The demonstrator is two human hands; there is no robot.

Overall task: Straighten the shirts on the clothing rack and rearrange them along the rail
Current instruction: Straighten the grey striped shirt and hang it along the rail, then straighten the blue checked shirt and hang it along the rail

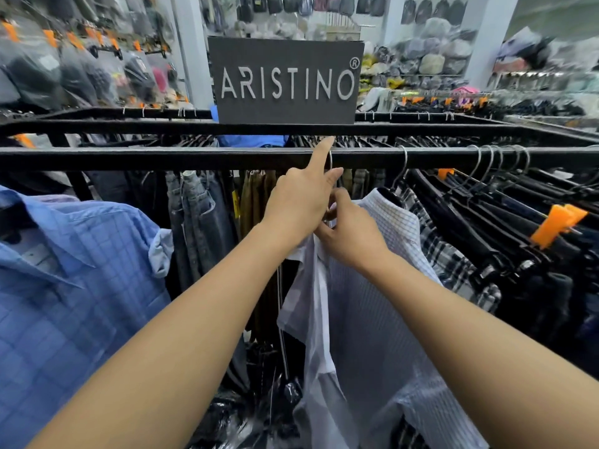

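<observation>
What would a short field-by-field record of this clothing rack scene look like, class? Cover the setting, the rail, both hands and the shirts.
setting: clothing shop, grey ARISTINO sign above the rack
rail: black, horizontal
left hand: at a wire hanger hook on the rail, index finger raised
right hand: gripping the collar area of the pale shirt
blue checked shirt: hanging apart, far left
dark garments: packed at right, orange clips

Pale striped shirt (363, 319) hangs mid-rail (162, 156), blue checked shirt (64, 270) leftward.
</observation>
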